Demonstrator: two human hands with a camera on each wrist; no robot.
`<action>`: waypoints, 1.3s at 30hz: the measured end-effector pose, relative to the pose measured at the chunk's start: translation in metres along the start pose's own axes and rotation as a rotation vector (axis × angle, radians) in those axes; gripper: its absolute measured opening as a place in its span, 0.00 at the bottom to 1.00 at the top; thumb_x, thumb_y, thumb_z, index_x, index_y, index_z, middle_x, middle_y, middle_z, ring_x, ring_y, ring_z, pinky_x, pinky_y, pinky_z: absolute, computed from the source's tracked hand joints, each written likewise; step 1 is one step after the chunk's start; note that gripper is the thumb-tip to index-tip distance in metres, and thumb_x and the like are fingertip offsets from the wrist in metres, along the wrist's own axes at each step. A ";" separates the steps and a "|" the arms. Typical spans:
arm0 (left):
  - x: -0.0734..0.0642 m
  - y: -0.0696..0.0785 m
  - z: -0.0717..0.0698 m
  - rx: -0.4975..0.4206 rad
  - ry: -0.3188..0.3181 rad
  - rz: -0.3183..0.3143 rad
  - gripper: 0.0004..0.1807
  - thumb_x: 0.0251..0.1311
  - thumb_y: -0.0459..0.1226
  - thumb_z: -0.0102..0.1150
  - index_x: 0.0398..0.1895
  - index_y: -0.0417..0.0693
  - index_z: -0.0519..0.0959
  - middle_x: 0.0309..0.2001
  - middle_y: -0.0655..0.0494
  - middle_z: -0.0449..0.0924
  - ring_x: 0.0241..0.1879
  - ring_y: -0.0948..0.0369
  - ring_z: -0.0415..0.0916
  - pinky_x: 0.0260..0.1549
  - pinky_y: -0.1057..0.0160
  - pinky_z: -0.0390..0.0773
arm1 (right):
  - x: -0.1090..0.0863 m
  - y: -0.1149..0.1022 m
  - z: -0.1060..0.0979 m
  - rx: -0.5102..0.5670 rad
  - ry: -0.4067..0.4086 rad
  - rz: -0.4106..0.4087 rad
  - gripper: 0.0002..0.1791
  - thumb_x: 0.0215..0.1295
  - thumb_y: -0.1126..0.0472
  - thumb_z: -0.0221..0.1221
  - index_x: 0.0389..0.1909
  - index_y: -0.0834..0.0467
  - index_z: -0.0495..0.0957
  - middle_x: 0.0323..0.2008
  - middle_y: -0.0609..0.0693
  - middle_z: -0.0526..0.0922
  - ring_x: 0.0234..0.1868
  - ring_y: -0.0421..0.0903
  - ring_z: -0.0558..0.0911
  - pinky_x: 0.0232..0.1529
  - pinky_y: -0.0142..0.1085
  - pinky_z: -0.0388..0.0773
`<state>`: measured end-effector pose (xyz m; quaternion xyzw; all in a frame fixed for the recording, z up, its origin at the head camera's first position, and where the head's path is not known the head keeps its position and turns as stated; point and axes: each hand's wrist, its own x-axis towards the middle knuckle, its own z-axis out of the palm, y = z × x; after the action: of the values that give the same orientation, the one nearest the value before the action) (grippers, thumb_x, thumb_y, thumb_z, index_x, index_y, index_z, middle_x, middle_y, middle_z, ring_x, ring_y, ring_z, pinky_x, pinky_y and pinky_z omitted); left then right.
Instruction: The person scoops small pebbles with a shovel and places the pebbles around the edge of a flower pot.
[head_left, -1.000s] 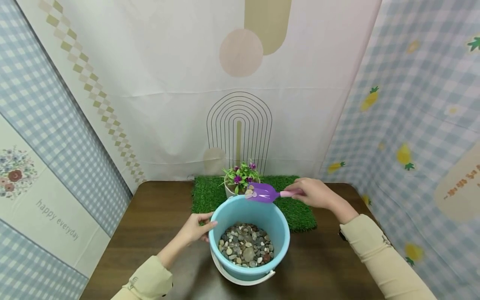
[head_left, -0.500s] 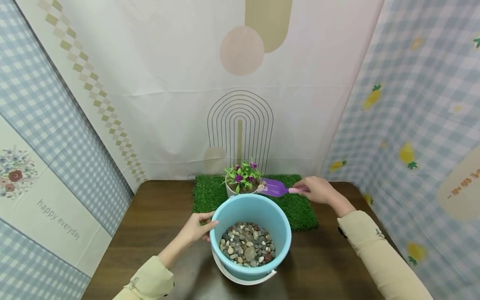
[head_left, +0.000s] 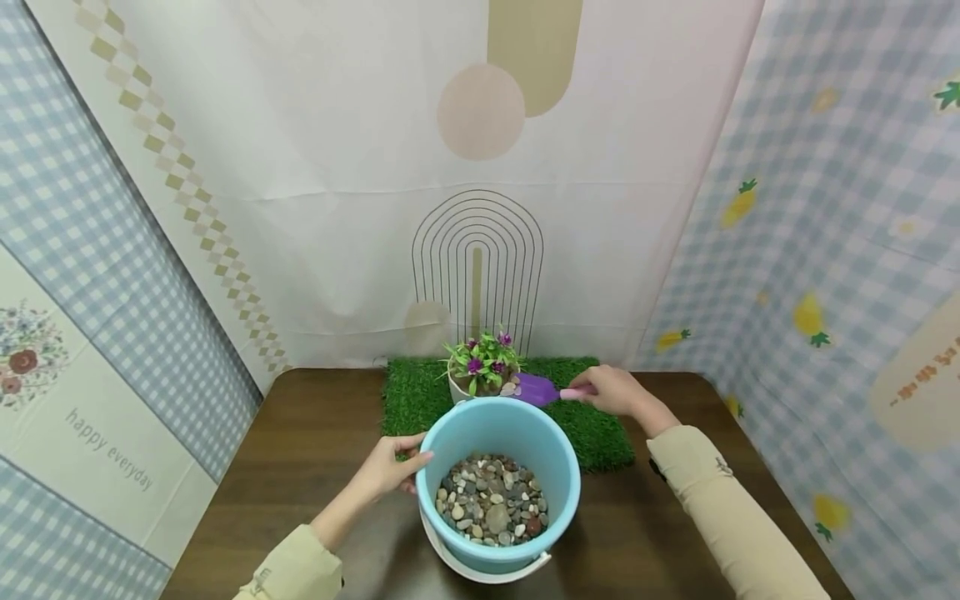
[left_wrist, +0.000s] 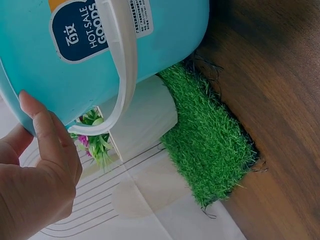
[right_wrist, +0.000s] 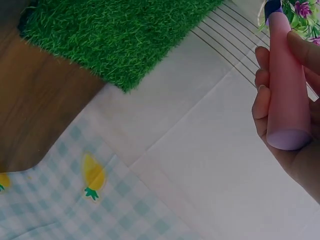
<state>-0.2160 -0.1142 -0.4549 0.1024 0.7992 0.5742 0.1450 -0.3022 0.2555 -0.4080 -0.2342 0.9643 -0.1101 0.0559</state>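
My right hand grips the pink handle of a purple scoop. A few pebbles lie at the scoop's tip, which is at the right rim of a white flowerpot. Purple flowers with green leaves grow from soil in the pot. My left hand pinches the left rim of a light blue bucket, thumb inside and fingers outside, as the left wrist view confirms. Many mixed pebbles cover the bucket's bottom. Its white bail handle hangs down at the front.
The pot stands on a green artificial turf mat, behind the bucket. Everything rests on a dark brown wooden table. A white patterned cloth hangs behind it, with blue checked cloths at the sides.
The right hand has carried the scoop from above the bucket's back rim to the flowerpot's right side, then lowered it slightly. The left hand has stayed on the bucket rim.
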 end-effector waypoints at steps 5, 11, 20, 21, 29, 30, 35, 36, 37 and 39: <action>0.001 -0.002 -0.001 0.000 -0.003 0.002 0.27 0.64 0.35 0.56 0.63 0.31 0.66 0.30 0.47 0.77 0.19 0.66 0.77 0.23 0.55 0.87 | 0.009 -0.003 -0.001 -0.006 -0.024 0.010 0.12 0.64 0.58 0.59 0.44 0.60 0.83 0.38 0.54 0.86 0.36 0.50 0.84 0.38 0.45 0.85; 0.003 -0.002 0.000 0.003 -0.001 0.002 0.27 0.64 0.34 0.55 0.64 0.30 0.65 0.32 0.43 0.79 0.18 0.66 0.77 0.24 0.52 0.86 | 0.020 -0.003 -0.004 -0.016 -0.049 0.030 0.16 0.65 0.51 0.57 0.41 0.59 0.84 0.35 0.52 0.86 0.33 0.48 0.83 0.36 0.45 0.84; 0.001 -0.002 -0.001 0.000 0.010 -0.020 0.28 0.63 0.36 0.57 0.64 0.32 0.66 0.30 0.48 0.76 0.18 0.67 0.76 0.22 0.60 0.86 | 0.032 -0.014 -0.012 -0.078 -0.066 0.035 0.17 0.66 0.51 0.56 0.42 0.60 0.84 0.37 0.55 0.86 0.38 0.52 0.84 0.41 0.47 0.84; 0.001 -0.002 -0.001 -0.004 0.010 -0.019 0.28 0.63 0.37 0.57 0.64 0.32 0.66 0.29 0.48 0.76 0.17 0.67 0.76 0.21 0.60 0.86 | 0.034 -0.016 -0.014 -0.087 -0.071 0.044 0.16 0.66 0.52 0.56 0.42 0.60 0.84 0.38 0.55 0.86 0.39 0.53 0.84 0.42 0.48 0.84; 0.002 -0.004 -0.001 -0.008 0.007 -0.018 0.28 0.63 0.36 0.57 0.64 0.32 0.66 0.30 0.49 0.76 0.18 0.67 0.77 0.24 0.57 0.87 | 0.042 -0.029 -0.025 -0.194 -0.097 0.055 0.14 0.65 0.53 0.57 0.38 0.58 0.85 0.36 0.54 0.86 0.39 0.53 0.84 0.42 0.47 0.84; 0.002 -0.004 -0.001 -0.007 0.007 -0.018 0.28 0.63 0.36 0.57 0.64 0.32 0.66 0.30 0.49 0.76 0.18 0.66 0.77 0.24 0.56 0.87 | 0.043 -0.030 -0.026 -0.203 -0.099 0.053 0.14 0.65 0.52 0.57 0.37 0.58 0.85 0.36 0.53 0.86 0.38 0.53 0.84 0.42 0.47 0.84; 0.001 -0.004 -0.002 -0.013 -0.001 -0.016 0.28 0.63 0.37 0.57 0.64 0.32 0.65 0.30 0.48 0.76 0.19 0.66 0.78 0.23 0.60 0.87 | 0.045 -0.036 -0.030 -0.271 -0.105 0.040 0.15 0.66 0.52 0.56 0.36 0.58 0.85 0.33 0.52 0.86 0.36 0.51 0.84 0.41 0.47 0.84; 0.001 -0.003 -0.002 -0.013 -0.003 -0.014 0.28 0.63 0.37 0.57 0.64 0.32 0.65 0.30 0.48 0.76 0.19 0.65 0.78 0.23 0.60 0.87 | 0.045 -0.037 -0.030 -0.281 -0.105 0.038 0.15 0.66 0.52 0.56 0.36 0.58 0.85 0.33 0.52 0.86 0.36 0.51 0.83 0.42 0.47 0.84; 0.001 -0.004 -0.002 -0.015 -0.005 -0.013 0.28 0.63 0.37 0.57 0.64 0.32 0.65 0.30 0.49 0.76 0.20 0.65 0.78 0.23 0.61 0.87 | 0.045 -0.038 -0.031 -0.297 -0.106 0.032 0.15 0.66 0.52 0.56 0.35 0.58 0.85 0.33 0.51 0.86 0.35 0.51 0.83 0.41 0.46 0.84; 0.001 -0.003 -0.003 -0.016 -0.007 -0.007 0.28 0.63 0.36 0.57 0.64 0.31 0.65 0.30 0.49 0.75 0.20 0.65 0.78 0.23 0.61 0.87 | 0.045 -0.040 -0.033 -0.326 -0.097 0.016 0.14 0.66 0.51 0.56 0.34 0.57 0.85 0.32 0.51 0.85 0.35 0.50 0.83 0.41 0.46 0.84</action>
<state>-0.2183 -0.1171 -0.4575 0.1006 0.7944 0.5797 0.1505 -0.3291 0.2061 -0.3690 -0.2374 0.9674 0.0594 0.0645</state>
